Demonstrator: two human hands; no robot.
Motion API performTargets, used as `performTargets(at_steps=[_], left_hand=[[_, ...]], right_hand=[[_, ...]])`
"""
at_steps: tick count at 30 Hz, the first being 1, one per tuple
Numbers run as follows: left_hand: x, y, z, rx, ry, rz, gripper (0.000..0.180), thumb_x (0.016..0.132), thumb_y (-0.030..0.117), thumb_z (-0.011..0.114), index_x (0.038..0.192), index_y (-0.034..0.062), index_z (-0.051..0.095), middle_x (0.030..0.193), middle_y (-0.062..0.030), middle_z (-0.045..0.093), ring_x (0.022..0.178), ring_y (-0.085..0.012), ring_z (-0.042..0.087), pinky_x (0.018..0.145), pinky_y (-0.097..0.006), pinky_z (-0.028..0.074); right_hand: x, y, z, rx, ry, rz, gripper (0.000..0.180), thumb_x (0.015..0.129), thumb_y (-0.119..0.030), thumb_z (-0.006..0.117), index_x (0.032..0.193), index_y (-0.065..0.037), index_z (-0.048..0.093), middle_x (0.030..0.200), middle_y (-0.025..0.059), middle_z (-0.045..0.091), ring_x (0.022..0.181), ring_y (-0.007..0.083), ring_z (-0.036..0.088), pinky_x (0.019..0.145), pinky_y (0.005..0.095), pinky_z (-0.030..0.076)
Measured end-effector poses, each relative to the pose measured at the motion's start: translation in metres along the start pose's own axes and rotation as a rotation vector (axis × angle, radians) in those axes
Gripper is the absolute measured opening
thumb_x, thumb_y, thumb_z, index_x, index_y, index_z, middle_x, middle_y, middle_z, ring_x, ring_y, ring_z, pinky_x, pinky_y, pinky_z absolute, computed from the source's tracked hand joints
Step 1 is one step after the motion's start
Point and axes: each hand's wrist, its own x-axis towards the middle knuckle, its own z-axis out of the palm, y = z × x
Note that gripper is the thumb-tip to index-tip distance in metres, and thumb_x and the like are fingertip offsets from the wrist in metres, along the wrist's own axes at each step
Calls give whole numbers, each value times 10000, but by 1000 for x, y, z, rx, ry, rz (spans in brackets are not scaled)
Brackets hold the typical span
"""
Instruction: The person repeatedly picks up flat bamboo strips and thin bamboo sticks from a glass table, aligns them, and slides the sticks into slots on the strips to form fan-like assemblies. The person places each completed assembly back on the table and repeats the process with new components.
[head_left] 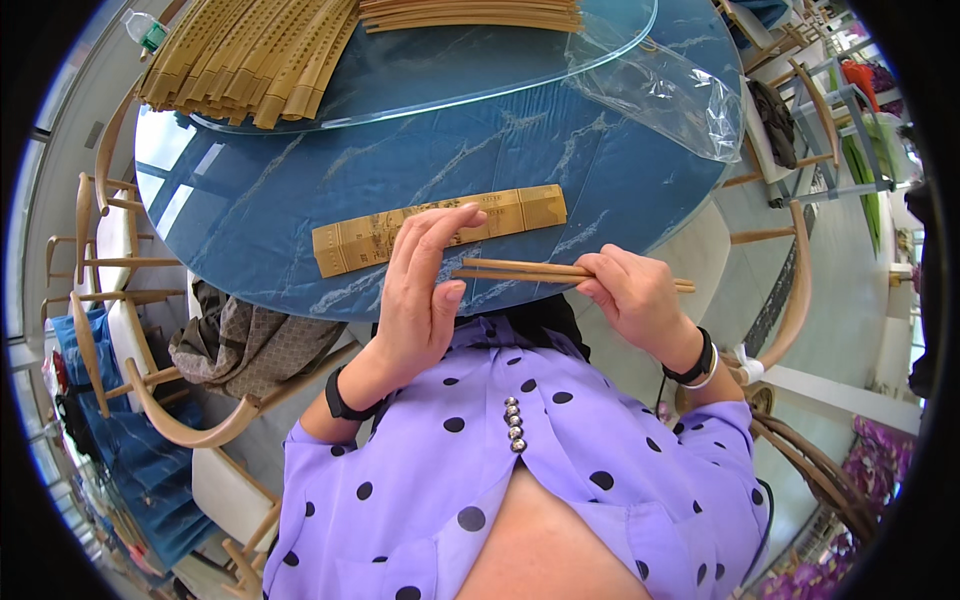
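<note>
A pair of wooden chopsticks [520,271] is pinched between the thumb and fingers of my right hand [632,293], just over the near edge of the table. The chopsticks lie level, their left tips close to my left hand. My left hand [425,275] is raised with its fingers stretched and its thumb apart, holding nothing. Under and behind its fingertips, a flat gold paper chopstick sleeve [520,208] with dark print lies slightly slanted on the blue marbled table [300,180]. The left hand hides part of that sleeve.
Many gold sleeves [250,60] are stacked on the glass turntable [420,90] at the far left, beside a pile of chopsticks [470,14]. A clear plastic bag [665,90] lies at the right. Wooden chairs [190,425] surround the table; a patterned bag [255,345] rests on one.
</note>
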Motion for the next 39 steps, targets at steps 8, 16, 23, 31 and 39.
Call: performTargets(at_steps=[8, 16, 23, 31, 39], left_hand=[[5, -17, 4, 667, -119, -130, 267, 827, 108, 759, 1040, 15, 627, 1257, -116, 549, 1211, -332, 495, 1004, -458, 417], [6, -29, 6, 615, -102, -132, 186, 815, 23, 733, 893, 25, 564, 1139, -106, 552, 1125, -312, 499, 956, -440, 423], [6, -25, -2, 595, -104, -36, 251, 782, 34, 748, 932, 44, 548, 1127, -100, 544, 1100, -307, 526, 977, -448, 405], [11, -2, 18, 516, -198, 129, 683, 835, 397, 745, 1334, 4, 494, 1286, -155, 564, 1203, -329, 548, 1117, -506, 366], [3, -5, 14, 441, -310, 164, 603, 837, 415, 728, 1230, -1, 541, 1008, -129, 551, 905, -297, 602, 783, -385, 499]], right_hand=[[-9, 2, 0, 358, 144, 528, 235, 992, -236, 679, 965, -9, 625, 636, 56, 524, 547, 149, 454, 524, 292, 383], [36, 5, 10, 284, -44, 591, 264, 915, -205, 739, 1029, 18, 653, 704, 104, 586, 608, 234, 533, 585, 363, 434], [33, 11, 15, 480, -92, 513, 233, 946, -200, 711, 963, 31, 690, 686, 62, 572, 599, 188, 513, 581, 346, 414], [31, -4, 23, 1161, -138, 561, 221, 1000, -166, 668, 1037, 40, 739, 741, -53, 564, 657, 28, 426, 571, 226, 336], [38, -9, 7, 1213, -318, 604, 203, 978, -144, 690, 1063, 35, 737, 764, -79, 577, 683, -3, 444, 580, 200, 352]])
